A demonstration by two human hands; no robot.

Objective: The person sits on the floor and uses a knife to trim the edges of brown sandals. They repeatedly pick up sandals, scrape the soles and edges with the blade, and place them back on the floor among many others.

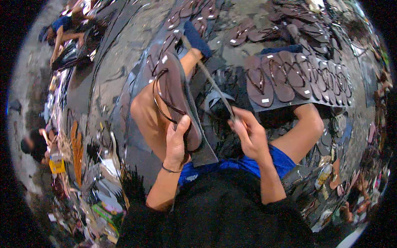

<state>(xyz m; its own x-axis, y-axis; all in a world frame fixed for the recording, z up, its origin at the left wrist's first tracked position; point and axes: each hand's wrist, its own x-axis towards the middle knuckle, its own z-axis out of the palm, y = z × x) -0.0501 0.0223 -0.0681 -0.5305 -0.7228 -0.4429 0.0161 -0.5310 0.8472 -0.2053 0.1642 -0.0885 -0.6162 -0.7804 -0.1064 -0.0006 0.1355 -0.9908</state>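
My left hand (pixel 177 142) grips the heel end of a brown flip-flop (pixel 177 84), thumb on top of the sole. The flip-flop has glossy dark straps and a small white label near its toe. A grey sheet (pixel 205 153) shows along its right edge and below the heel. My right hand (pixel 250 134) is closed around the near end of a long, thin grey strip (pixel 216 88). The strip slants up and left past the flip-flop toward my left ankle; whether it is stiff or soft I cannot tell.
Several brown flip-flops (pixel 285 76) lie in a row on a grey sheet beyond my right knee. More flip-flops (pixel 297 20) are heaped at the far right. Scraps and litter (pixel 107 186) cover the ground on both sides. Another person (pixel 68 33) works at the far left.
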